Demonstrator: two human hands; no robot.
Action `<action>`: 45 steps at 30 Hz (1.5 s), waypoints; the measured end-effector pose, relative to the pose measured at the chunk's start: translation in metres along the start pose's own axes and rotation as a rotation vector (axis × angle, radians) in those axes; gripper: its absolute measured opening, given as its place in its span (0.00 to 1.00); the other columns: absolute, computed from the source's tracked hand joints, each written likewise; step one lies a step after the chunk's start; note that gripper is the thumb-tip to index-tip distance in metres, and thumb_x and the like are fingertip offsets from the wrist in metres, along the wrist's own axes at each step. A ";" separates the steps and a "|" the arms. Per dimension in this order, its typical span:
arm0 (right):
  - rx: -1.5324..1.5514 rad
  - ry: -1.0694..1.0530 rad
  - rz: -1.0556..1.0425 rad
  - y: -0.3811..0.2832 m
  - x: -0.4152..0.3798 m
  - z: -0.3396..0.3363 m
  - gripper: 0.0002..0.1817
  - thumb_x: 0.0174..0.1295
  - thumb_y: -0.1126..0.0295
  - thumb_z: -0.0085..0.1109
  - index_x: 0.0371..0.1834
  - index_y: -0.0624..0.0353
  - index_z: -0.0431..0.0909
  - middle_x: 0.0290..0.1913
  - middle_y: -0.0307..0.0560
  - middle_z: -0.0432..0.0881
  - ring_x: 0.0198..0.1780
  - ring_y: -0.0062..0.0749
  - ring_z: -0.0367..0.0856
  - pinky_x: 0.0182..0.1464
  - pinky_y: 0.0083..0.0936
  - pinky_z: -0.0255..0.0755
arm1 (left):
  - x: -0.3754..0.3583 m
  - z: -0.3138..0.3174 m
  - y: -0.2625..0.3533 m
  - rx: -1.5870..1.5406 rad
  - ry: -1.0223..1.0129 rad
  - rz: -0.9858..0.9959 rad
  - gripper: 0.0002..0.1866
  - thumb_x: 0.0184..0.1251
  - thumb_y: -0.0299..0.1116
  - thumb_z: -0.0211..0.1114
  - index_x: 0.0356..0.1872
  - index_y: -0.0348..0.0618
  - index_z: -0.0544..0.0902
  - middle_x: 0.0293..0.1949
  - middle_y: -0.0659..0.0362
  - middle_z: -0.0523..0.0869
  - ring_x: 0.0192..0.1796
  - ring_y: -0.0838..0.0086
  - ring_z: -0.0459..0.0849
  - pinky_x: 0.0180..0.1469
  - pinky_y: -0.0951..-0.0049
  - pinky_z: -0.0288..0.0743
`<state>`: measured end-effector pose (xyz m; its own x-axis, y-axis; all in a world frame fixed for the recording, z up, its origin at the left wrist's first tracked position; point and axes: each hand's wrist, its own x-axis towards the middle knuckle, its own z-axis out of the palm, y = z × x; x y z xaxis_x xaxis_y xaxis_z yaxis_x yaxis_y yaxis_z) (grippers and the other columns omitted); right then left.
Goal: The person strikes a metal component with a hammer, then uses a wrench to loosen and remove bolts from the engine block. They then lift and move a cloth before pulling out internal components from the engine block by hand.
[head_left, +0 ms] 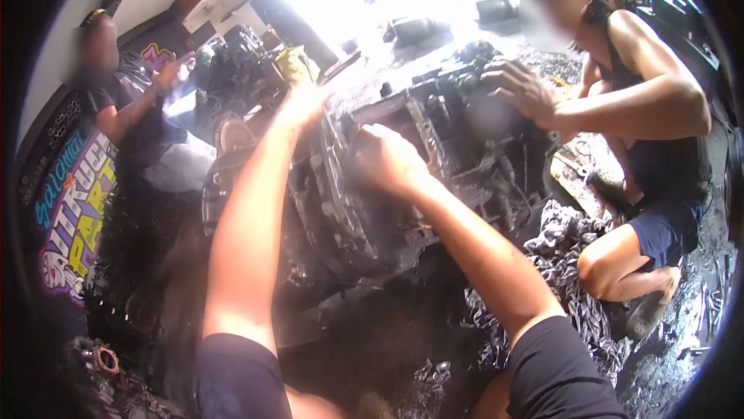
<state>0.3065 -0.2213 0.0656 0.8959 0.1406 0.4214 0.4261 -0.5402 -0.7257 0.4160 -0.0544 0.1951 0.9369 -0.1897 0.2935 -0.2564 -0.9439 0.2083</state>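
Note:
A large, dark, greasy engine block with ribs and openings lies in front of me. At its upper left, my left hand is washed out by glare and appears closed around a crumpled yellowish cloth. My right hand is curled into a fist over the top of the block, beside a rectangular opening; anything inside the fingers is hidden. Across the block, a co-worker's hand has its fingers spread above the metal, apart from my hands.
A person crouches at the right beside dark crumpled scraps. Another person is at the left near a colourful lettered sign. A round metal part lies lower left. Dark machine parts stand behind, in strong glare.

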 end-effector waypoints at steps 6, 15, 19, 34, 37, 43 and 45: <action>0.057 -0.008 -0.028 0.003 -0.004 -0.004 0.28 0.67 0.58 0.61 0.68 0.58 0.74 0.71 0.61 0.74 0.70 0.54 0.74 0.72 0.43 0.69 | -0.067 -0.002 0.036 -0.005 0.290 -0.029 0.23 0.75 0.49 0.60 0.44 0.33 0.86 0.38 0.37 0.88 0.44 0.41 0.88 0.49 0.52 0.79; 0.081 -0.007 -0.055 0.010 -0.004 -0.001 0.31 0.66 0.56 0.61 0.70 0.59 0.72 0.73 0.60 0.72 0.72 0.54 0.73 0.73 0.42 0.68 | -0.223 0.042 0.043 0.097 0.473 0.537 0.04 0.66 0.26 0.68 0.37 0.38 0.81 0.36 0.49 0.80 0.40 0.52 0.79 0.45 0.55 0.74; 0.094 -0.041 -0.046 -0.002 -0.009 -0.014 0.28 0.65 0.58 0.62 0.66 0.58 0.75 0.68 0.60 0.76 0.68 0.54 0.76 0.70 0.44 0.71 | -0.223 0.029 0.057 0.035 0.495 0.553 0.04 0.65 0.24 0.68 0.36 0.39 0.81 0.35 0.50 0.80 0.40 0.52 0.80 0.46 0.55 0.74; 0.020 0.055 -0.119 0.010 -0.002 0.006 0.17 0.64 0.62 0.63 0.54 0.55 0.79 0.54 0.54 0.81 0.59 0.55 0.80 0.61 0.46 0.75 | -0.184 -0.005 0.056 -0.205 0.693 0.254 0.14 0.76 0.36 0.64 0.47 0.32 0.81 0.44 0.42 0.87 0.47 0.43 0.84 0.52 0.49 0.75; 0.024 0.019 -0.039 -0.002 -0.005 -0.002 0.16 0.64 0.63 0.63 0.53 0.56 0.79 0.54 0.54 0.81 0.58 0.55 0.80 0.60 0.46 0.76 | -0.118 -0.032 0.051 -0.215 0.516 0.048 0.20 0.79 0.43 0.59 0.41 0.30 0.82 0.38 0.38 0.87 0.45 0.41 0.85 0.51 0.50 0.75; 0.094 0.072 -0.092 -0.001 -0.011 -0.007 0.16 0.65 0.63 0.63 0.53 0.56 0.79 0.55 0.54 0.81 0.58 0.56 0.81 0.60 0.46 0.76 | -0.041 -0.014 0.016 -0.003 0.316 0.014 0.22 0.76 0.47 0.60 0.46 0.32 0.85 0.38 0.42 0.90 0.45 0.54 0.90 0.48 0.57 0.80; 0.098 0.087 -0.108 0.001 -0.011 -0.005 0.17 0.65 0.63 0.63 0.53 0.57 0.79 0.55 0.54 0.81 0.58 0.56 0.81 0.60 0.46 0.76 | -0.029 -0.013 0.012 0.094 0.173 0.049 0.23 0.75 0.47 0.59 0.46 0.32 0.85 0.38 0.42 0.90 0.45 0.53 0.90 0.49 0.55 0.80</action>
<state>0.2965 -0.2276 0.0631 0.8320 0.1184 0.5420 0.5330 -0.4414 -0.7218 0.3831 -0.0571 0.2011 0.8667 -0.1948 0.4592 -0.2700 -0.9573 0.1036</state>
